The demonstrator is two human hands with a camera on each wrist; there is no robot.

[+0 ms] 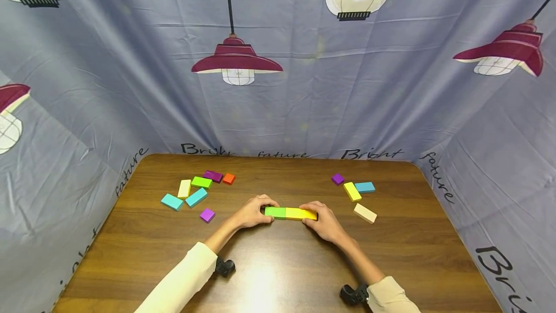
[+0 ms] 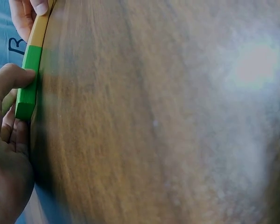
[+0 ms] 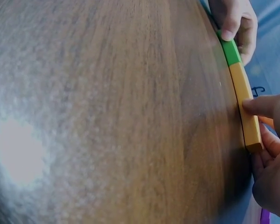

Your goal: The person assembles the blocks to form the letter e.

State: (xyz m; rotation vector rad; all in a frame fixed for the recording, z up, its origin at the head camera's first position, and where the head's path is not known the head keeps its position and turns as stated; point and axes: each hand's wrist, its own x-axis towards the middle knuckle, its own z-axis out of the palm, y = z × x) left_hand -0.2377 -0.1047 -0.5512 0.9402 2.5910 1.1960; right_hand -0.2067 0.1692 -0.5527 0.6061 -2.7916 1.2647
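A green block point(image 1: 275, 212) and a yellow block point(image 1: 296, 214) lie end to end in a straight row at the middle of the table. My left hand point(image 1: 254, 211) pinches the green block near its outer end, thumb point(image 2: 23, 77) on the near side and fingers behind. At the other end, my right hand point(image 1: 323, 221) grips the yellow block between thumb point(image 3: 256, 106) and fingers. The blocks' inner ends meet between the two hands. An orange sliver point(image 3: 267, 122) shows behind the yellow block in the right wrist view.
Several loose blocks lie to the left, among them a blue block point(image 1: 172, 202), a lime block point(image 1: 201, 182) and a red block point(image 1: 229, 178). On the right are a cream block point(image 1: 365, 213), another yellow block point(image 1: 352, 192) and more. A printed curtain point(image 1: 304, 110) hangs behind the wooden table point(image 1: 269, 264).
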